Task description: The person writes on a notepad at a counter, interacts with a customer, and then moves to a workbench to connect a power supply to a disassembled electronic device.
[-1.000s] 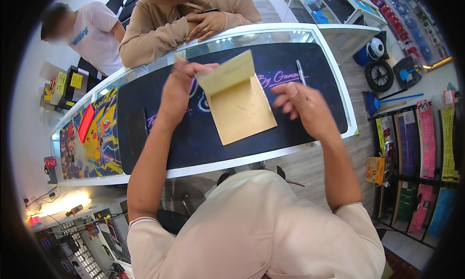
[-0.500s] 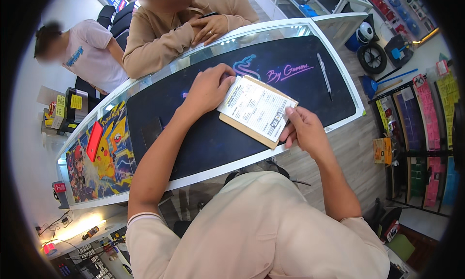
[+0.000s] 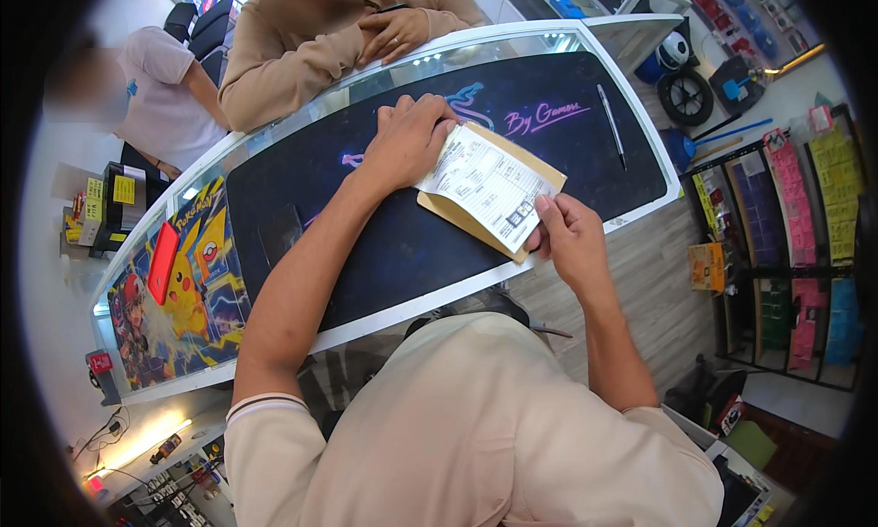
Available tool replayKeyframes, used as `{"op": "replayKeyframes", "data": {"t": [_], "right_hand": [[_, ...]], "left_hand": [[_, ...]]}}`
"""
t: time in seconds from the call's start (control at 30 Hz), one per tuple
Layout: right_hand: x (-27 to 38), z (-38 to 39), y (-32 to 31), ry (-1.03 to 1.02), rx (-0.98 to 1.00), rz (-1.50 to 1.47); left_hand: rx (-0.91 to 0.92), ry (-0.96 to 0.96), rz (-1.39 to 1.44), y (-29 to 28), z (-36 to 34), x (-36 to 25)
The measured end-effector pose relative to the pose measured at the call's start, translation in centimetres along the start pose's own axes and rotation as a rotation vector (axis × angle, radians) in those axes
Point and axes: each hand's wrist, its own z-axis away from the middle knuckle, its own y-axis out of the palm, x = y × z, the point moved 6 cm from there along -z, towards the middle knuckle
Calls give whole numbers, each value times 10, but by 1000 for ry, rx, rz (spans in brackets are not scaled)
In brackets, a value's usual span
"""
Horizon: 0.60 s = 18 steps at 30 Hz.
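A receipt pad with a white printed form on top and a brown card backing lies on the black desk mat. My left hand grips its upper left end with curled fingers, partly hidden behind the knuckles. At the lower right corner, my right hand pinches the top sheet between thumb and fingers. The sheet bows up off the brown card along its near side. A silver pen rests on the mat to the right, apart from both hands.
A red phone-shaped thing lies on a colourful cartoon mat at the left. Across the white-framed glass counter, a person in a beige top leans on folded arms. Another person in a light T-shirt sits farther left.
The top sheet has lifted from the brown card and now curves along its near edge. My left hand's fingers have curled more at the pad's top. The whole view has shifted slightly.
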Motion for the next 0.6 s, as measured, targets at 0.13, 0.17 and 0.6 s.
{"op": "replayKeyframes", "data": {"t": [0.13, 0.17, 0.6], "right_hand": [[1, 10, 1, 80, 16, -105], [3, 12, 3, 88, 49, -186], [-20, 34, 17, 194, 143, -219]], "left_hand": [[-23, 19, 30, -3, 0, 1], [-4, 11, 24, -4, 5, 2], [-10, 18, -181, 6, 41, -1]]}}
